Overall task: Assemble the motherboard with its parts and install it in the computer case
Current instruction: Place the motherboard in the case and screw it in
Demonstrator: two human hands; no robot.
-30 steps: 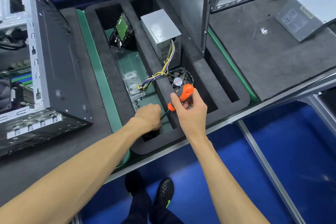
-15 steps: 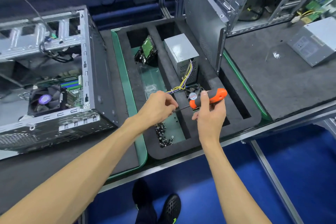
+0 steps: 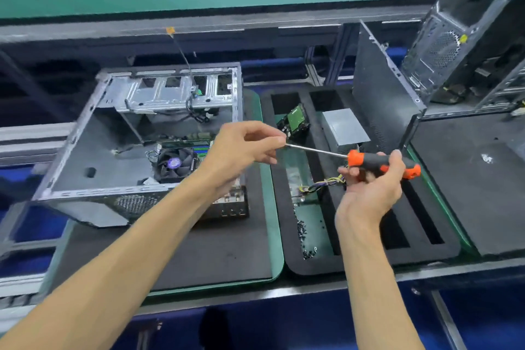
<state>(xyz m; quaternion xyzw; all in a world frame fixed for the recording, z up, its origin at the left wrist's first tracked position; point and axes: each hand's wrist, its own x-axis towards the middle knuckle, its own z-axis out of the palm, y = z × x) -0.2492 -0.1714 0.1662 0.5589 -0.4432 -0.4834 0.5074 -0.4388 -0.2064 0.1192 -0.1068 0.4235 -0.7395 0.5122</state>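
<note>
The screwdriver (image 3: 380, 161) is grasped at its handle by the right hand (image 3: 369, 193); its tip is pinched by the left hand (image 3: 241, 150), a screw presumably there. Beyond, the motherboard (image 3: 184, 150) lies inside the computer case (image 3: 85, 150): stiff, fragile, best handled by its edges.

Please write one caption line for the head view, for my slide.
Right hand grips an orange-and-black screwdriver; left hand pinches its tip.

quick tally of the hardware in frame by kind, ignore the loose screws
Computer cases: 2, the open case on the left mat and a second case at far right
Screwdriver: 1, held by both hands
Power supply: 1
Hard drive: 1
Side panel: 1
Total: 6
</note>
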